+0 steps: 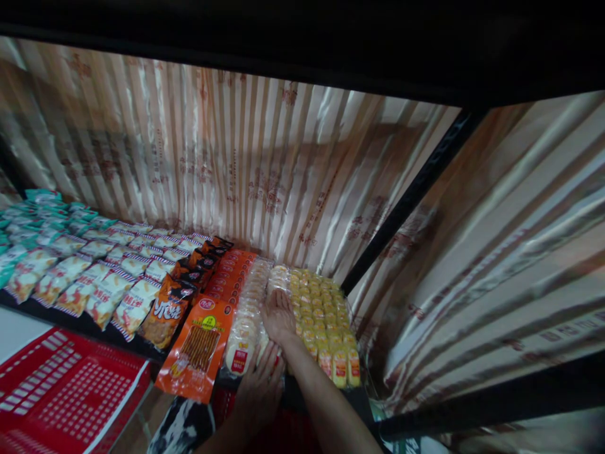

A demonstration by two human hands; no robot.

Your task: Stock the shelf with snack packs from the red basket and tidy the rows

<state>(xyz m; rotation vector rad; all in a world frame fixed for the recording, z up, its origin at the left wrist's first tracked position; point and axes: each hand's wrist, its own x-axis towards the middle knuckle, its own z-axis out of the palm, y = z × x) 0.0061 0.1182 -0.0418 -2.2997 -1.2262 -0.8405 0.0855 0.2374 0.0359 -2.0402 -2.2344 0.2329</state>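
My right hand (pixel 280 315) lies flat, palm down, on a row of clear packs of round pale crackers (pixel 280 276). Closer to me, my left hand (pixel 261 386) rests with outstretched fingers on the front of the same row. Just left of it stands another row of cracker packs with a red label (pixel 239 361). To the right of my hands sit rows of small yellow packaged cakes (pixel 326 315). An orange bag of brown sticks (pixel 198 347) leans at the front, left of the crackers. The undersides of both hands are hidden.
Black-and-orange snack bags (pixel 167 309), white striped snack bags (pixel 101 296) and teal packs (pixel 47 208) fill the shelf leftward. A red plastic basket (pixel 80 384) is at lower left. Black shelf posts (pixel 411 195) and an overhead black panel (pixel 302 44) frame the space before striped sheeting (pixel 265 157).
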